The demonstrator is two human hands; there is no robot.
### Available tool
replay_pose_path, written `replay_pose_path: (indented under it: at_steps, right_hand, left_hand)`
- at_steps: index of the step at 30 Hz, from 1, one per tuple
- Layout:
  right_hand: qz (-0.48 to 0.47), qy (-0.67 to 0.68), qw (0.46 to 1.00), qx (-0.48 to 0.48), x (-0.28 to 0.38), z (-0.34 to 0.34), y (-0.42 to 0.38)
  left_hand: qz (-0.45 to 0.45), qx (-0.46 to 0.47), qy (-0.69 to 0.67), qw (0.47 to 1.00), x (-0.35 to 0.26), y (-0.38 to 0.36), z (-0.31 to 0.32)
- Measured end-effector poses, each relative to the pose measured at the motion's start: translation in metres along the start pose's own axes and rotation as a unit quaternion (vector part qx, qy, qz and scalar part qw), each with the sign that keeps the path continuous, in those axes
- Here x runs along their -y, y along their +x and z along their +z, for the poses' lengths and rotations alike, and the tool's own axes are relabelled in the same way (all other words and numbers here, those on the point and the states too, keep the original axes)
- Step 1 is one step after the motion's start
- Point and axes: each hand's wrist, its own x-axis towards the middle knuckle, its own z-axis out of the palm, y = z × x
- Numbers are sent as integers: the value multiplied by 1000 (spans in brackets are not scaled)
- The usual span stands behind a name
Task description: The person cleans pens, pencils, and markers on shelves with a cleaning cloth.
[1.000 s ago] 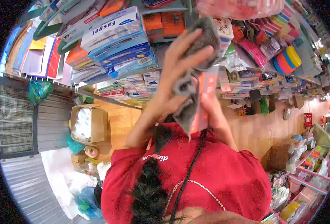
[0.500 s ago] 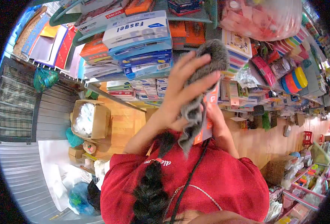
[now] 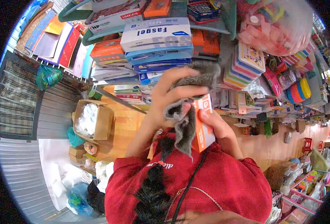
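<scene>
- Left hand (image 3: 165,98) grips a fuzzy gray cloth (image 3: 185,132), left of the orange-and-white carton (image 3: 205,136).
- Right hand (image 3: 220,128) clasps that carton's right side; holding steady and gathering the cloth's loose end should help.
- Fasgel box (image 3: 157,39) lies beyond the carton.

Stacked high, standing low

A green rack (image 3: 213,28) bears an NP-marked box (image 3: 114,21) with an orange box (image 3: 157,8) near it; the wooden floor (image 3: 125,140) below carries an open cardboard box (image 3: 104,121) holding white material (image 3: 87,120) and, farther right, a red crate (image 3: 307,145)
</scene>
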Motion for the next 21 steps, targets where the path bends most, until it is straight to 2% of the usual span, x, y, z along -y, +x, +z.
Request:
replay_pose_path:
  at_steps: [2, 4, 5, 6, 7, 8, 9, 12, 13, 15, 17, 20, 21]
  right_hand:
    - [72, 17, 995, 64, 12, 0, 4]
    - [76, 13, 992, 101, 16, 1, 10]
    - [78, 12, 990, 118, 16, 1, 11]
    - [88, 72, 985, 128, 13, -2, 13]
    - [98, 120, 978, 139, 10, -8, 16]
    - [104, 172, 969, 146, 4, -12, 22]
    - [107, 225, 956, 154, -1, -16, 29]
    - [105, 363, 911, 164, -22, -25, 52]
    - [98, 404, 894, 165, -32, -28, 57]
    - [86, 462, 867, 166, -48, -32, 69]
    - [79, 500, 843, 181, -48, -28, 75]
    - [88, 517, 814, 251, -22, -8, 76]
    - [99, 511, 809, 272, -18, -7, 78]
  left_hand:
    - [-115, 8, -47, 992, -1, -4, -14]
    - [-222, 13, -201, 954, 5, -9, -27]
    - [-209, 35, -197, 957, 11, -14, -33]
    - [-230, 66, -235, 942, 10, -15, -39]
    - [-201, 61, -231, 950, 10, -16, -41]
    - [-172, 55, -227, 957, 10, -18, -41]
    - [-140, -3, -269, 953, 13, -23, -36]
    - [-143, -27, -264, 953, 20, -40, -45]
    - [-100, -36, -254, 961, 25, -42, -47]
    - [-138, -174, -200, 954, 21, -53, -43]
    - [-178, -314, -144, 922, 7, -47, -36]
    - [-122, -268, -135, 946, 25, -56, -53]
    - [-112, -218, -106, 964, 23, -48, -62]
